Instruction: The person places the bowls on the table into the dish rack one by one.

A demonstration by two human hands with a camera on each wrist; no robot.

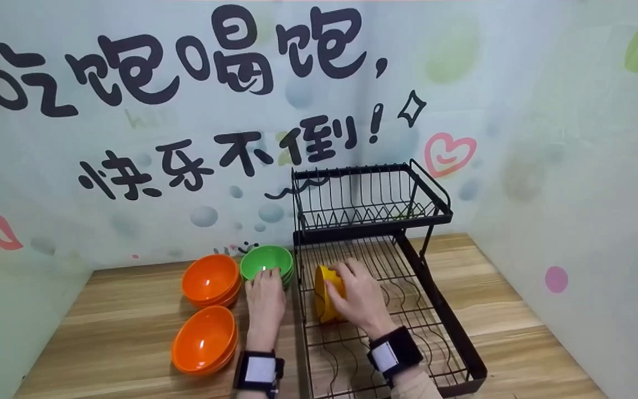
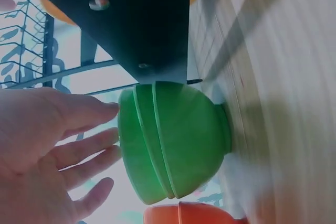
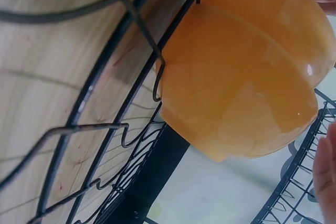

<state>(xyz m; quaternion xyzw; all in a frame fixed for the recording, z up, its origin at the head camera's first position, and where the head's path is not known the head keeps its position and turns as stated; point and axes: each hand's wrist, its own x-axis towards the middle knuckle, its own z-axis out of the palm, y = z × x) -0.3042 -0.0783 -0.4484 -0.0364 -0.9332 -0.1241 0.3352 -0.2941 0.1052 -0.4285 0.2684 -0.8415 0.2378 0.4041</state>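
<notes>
Two nested green bowls point(image 1: 266, 261) stand at the back, left of the black dish rack point(image 1: 477, 377). My left hand point(image 1: 266, 299) reaches over their near rim; in the left wrist view its extended fingers point(image 2: 86, 148) are at the rim of the green bowls point(image 2: 176, 140), not curled round it. A yellow bowl point(image 1: 322, 307) stands on its side between the lower rack's wires. My right hand point(image 1: 360, 296) is just right of it, fingers loosely bent. The right wrist view shows a gap between the hand's edge point(image 3: 326, 174) and the yellow bowl surfaces point(image 3: 236, 87).
Left of the green bowls is a stack of orange bowls point(image 1: 211, 280), with another orange stack point(image 1: 204, 341) in front. The rack's upper tier point(image 1: 374, 224) rises at the back. Patterned walls point(image 1: 574, 166) enclose the wooden tabletop point(image 1: 114, 338).
</notes>
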